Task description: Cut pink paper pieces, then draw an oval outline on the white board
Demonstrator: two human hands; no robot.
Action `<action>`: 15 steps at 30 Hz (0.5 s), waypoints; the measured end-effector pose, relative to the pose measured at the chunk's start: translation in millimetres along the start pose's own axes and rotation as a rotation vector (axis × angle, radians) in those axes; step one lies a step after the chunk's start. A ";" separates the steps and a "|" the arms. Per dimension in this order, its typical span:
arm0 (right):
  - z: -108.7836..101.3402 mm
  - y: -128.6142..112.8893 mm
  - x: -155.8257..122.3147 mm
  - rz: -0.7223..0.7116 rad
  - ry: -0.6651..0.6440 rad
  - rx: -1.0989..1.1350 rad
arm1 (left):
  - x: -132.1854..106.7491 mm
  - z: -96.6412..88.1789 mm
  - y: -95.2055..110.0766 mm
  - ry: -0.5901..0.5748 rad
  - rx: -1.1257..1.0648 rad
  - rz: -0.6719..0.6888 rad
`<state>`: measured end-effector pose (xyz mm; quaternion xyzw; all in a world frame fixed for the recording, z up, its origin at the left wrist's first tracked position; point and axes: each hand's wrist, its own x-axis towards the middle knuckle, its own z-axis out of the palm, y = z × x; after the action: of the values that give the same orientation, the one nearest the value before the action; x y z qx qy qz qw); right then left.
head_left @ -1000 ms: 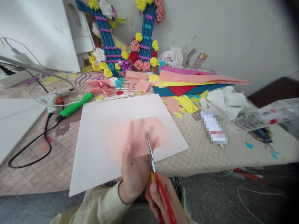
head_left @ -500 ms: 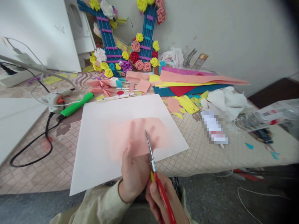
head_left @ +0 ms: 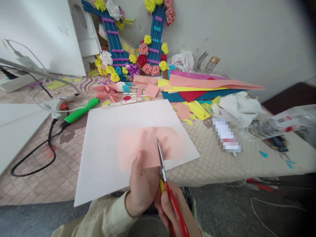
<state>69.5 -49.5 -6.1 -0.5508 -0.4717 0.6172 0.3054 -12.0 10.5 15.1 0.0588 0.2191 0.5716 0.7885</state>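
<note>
A thin pink sheet of paper (head_left: pixel 130 144) rests across my left hand (head_left: pixel 144 184), whose fingers show through it as dark shapes. The thumb lies on top at the near edge, pinching the sheet. My right hand (head_left: pixel 170 204) is wrapped round the red handles of the scissors (head_left: pixel 161 161). Their metal blades point away from me over the pink sheet, tip near its middle. Whether both blades are on the same side of it I cannot tell. Something small and yellow shows beside the handles. Below lies a large white sheet (head_left: pixel 98 164).
Two blue guitar-shaped crafts (head_left: pixel 155 36) with paper flowers lean at the wall. Coloured paper sheets (head_left: pixel 197 84) and scraps lie behind the white sheet. A glue gun (head_left: pixel 58 107) with a black cord and a green stick-like item (head_left: pixel 82 110) are left; a plastic bottle (head_left: pixel 278 123) lies right.
The pink sheet has shifted slightly right with my left hand. The scissors have also moved a little to the right. Everything on the table stays put.
</note>
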 end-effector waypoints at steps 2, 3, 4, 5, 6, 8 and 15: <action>-1.9 0.1 0.5 0.022 -0.023 0.003 | -0.4 -1.3 -0.2 -0.003 0.010 0.005; -2.6 0.3 0.8 0.030 -0.034 0.007 | -0.5 -2.7 -0.7 -0.005 0.007 0.013; -3.0 0.4 1.0 0.034 -0.041 0.013 | -0.5 -4.4 -1.6 -0.008 0.003 0.023; -3.2 0.5 1.1 0.036 -0.044 0.020 | -0.5 -6.3 -2.7 -0.013 -0.003 0.035; -3.2 0.6 1.1 0.039 -0.044 0.026 | -0.3 -8.2 -3.9 -0.019 -0.009 0.048; -2.8 0.8 0.9 0.050 -0.039 0.033 | 0.0 -11.5 -6.0 -0.030 -0.018 0.065; -1.9 0.1 0.6 0.028 -0.014 0.021 | -2.5 -12.4 -3.3 -0.004 0.001 0.036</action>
<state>71.3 -48.5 -6.3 -0.5498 -0.4595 0.6303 0.2989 -14.9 5.2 3.6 0.0644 0.2168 0.5855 0.7785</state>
